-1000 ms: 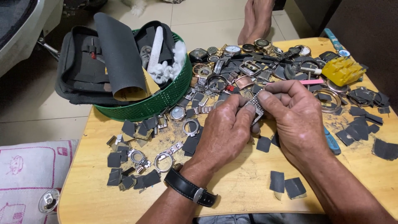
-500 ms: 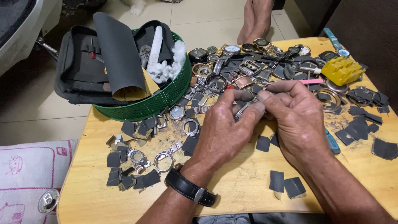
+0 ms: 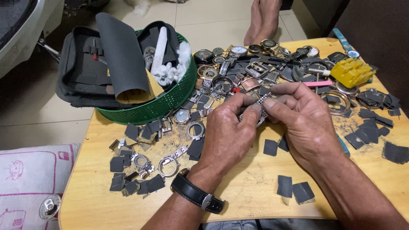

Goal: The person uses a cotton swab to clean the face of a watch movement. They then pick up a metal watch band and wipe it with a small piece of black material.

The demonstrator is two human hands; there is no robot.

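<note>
Metal watch bracelet pinched between thumbs and fingertips of left hand and right hand, above wooden table strewn with sandpaper scraps, watch cases, beside green basket.

basket left of watch pile

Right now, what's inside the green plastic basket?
In the green plastic basket: a rolled grey sandpaper sheet, a white stick, white cotton wads and a black case. Beneath them is hidden.
</note>
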